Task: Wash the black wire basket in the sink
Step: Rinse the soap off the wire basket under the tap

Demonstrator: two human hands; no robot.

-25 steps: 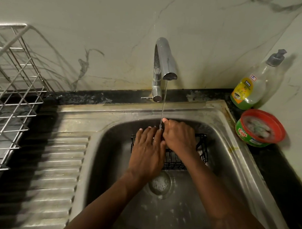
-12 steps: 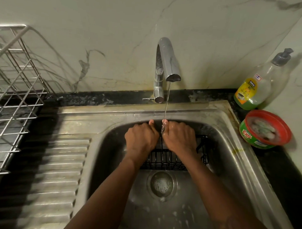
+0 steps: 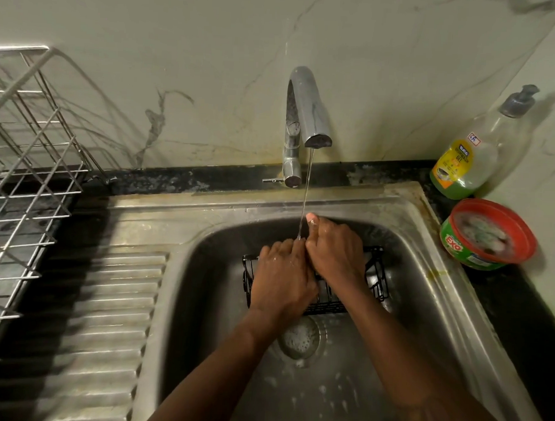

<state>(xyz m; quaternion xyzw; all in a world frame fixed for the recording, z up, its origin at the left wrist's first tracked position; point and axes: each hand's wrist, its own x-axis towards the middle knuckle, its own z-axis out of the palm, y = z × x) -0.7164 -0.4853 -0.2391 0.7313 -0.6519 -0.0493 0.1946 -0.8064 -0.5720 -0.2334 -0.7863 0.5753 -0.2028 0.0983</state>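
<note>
In the sink [image 3: 204,286], your left hand [image 3: 283,279] lies flat on the black wire basket [image 3: 376,276] while your right hand [image 3: 334,253] seems to grip its far rim.

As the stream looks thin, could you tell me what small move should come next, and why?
Probably slide the basket leftward: the thin stream lands only between the left hand and right hand, near the basket's middle, so its right end likely gets no water.
</note>
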